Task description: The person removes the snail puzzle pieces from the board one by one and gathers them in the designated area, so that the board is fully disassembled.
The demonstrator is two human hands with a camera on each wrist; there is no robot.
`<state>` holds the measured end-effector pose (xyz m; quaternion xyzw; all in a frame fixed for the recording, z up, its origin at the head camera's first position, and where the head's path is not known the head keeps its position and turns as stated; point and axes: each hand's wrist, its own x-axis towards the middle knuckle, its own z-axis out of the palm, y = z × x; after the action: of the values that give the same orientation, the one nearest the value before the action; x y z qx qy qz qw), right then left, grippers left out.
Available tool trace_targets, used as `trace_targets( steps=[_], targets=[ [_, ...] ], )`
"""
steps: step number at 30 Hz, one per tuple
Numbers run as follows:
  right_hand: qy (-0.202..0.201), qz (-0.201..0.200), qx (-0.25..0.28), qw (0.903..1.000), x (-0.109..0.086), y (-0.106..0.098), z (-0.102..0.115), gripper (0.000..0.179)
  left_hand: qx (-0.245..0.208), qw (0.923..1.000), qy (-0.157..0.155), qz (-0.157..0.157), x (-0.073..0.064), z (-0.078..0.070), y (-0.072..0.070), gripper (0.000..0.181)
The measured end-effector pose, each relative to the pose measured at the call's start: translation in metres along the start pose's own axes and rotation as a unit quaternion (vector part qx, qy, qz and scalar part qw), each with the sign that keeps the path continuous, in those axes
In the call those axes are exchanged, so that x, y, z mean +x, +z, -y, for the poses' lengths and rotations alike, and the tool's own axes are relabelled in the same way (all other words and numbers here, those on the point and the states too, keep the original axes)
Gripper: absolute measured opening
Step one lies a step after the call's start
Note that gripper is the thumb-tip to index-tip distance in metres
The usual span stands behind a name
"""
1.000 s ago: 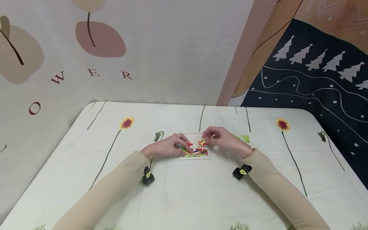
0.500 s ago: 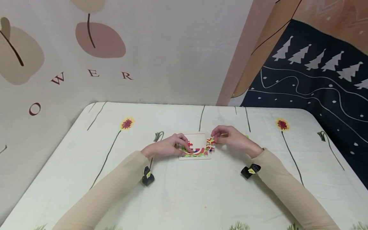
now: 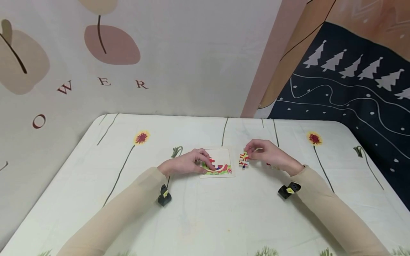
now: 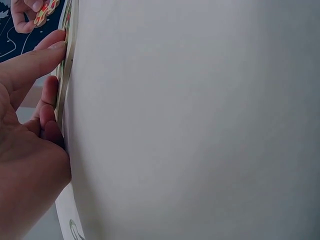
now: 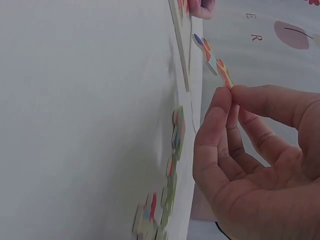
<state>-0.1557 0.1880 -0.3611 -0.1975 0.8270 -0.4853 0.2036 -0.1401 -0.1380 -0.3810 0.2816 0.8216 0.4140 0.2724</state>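
A shallow puzzle board [image 3: 221, 154] lies flat on the table, with joined picture pieces [image 3: 222, 171] in red, green and yellow along its near side and lower left. My left hand [image 3: 189, 163] rests on the left of the board, thumb at the near edge and fingertips on the pieces; its fingers are extended in the left wrist view. Right of the board, my right hand [image 3: 267, 154] pinches puzzle pieces [image 3: 243, 159] between thumb and fingertips. They look like two joined pieces [image 5: 209, 56] in the right wrist view, held up off the table.
Several loose puzzle pieces [image 5: 170, 187] lie on the table below my right hand, mostly hidden by the forearm in the head view. The white tablecloth [image 3: 205, 213] has printed flowers. A curtain [image 3: 192, 71] hangs behind the far edge.
My right hand has lifted the joined puzzle pieces out of the board and carried them to the right. The left hand has stayed in place on the board.
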Motion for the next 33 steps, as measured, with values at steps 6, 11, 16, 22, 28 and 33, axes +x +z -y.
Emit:
trace_targets(
  steps=[6, 11, 16, 22, 28, 33],
  targets=[
    [0.013, 0.003, -0.025, 0.9996, -0.007, -0.007, -0.002, 0.018, -0.001, 1.0, -0.003, -0.003, 0.0, 0.001, 0.0, 0.025],
    [0.004, 0.005, -0.024, 0.9997, -0.013, -0.013, -0.004, 0.017, 0.0, 1.0, 0.001, -0.005, 0.0, 0.001, 0.0, 0.025],
    [0.01, 0.002, -0.035, 0.9993, -0.017, -0.017, -0.008, 0.017, -0.001, 1.0, 0.003, -0.006, 0.0, 0.0, 0.001, 0.024],
    [0.013, -0.007, -0.062, 0.998, -0.022, -0.022, -0.011, 0.016, -0.004, 1.0, 0.006, -0.005, 0.0, -0.001, 0.001, 0.025],
    [0.019, -0.009, -0.073, 0.9971, -0.026, -0.027, -0.015, 0.016, -0.005, 1.0, 0.006, -0.005, 0.0, 0.0, 0.001, 0.025],
    [0.025, -0.009, -0.066, 0.9974, -0.028, -0.03, -0.018, 0.016, -0.006, 1.0, 0.003, -0.003, 0.0, 0.0, 0.001, 0.025]
  ],
)
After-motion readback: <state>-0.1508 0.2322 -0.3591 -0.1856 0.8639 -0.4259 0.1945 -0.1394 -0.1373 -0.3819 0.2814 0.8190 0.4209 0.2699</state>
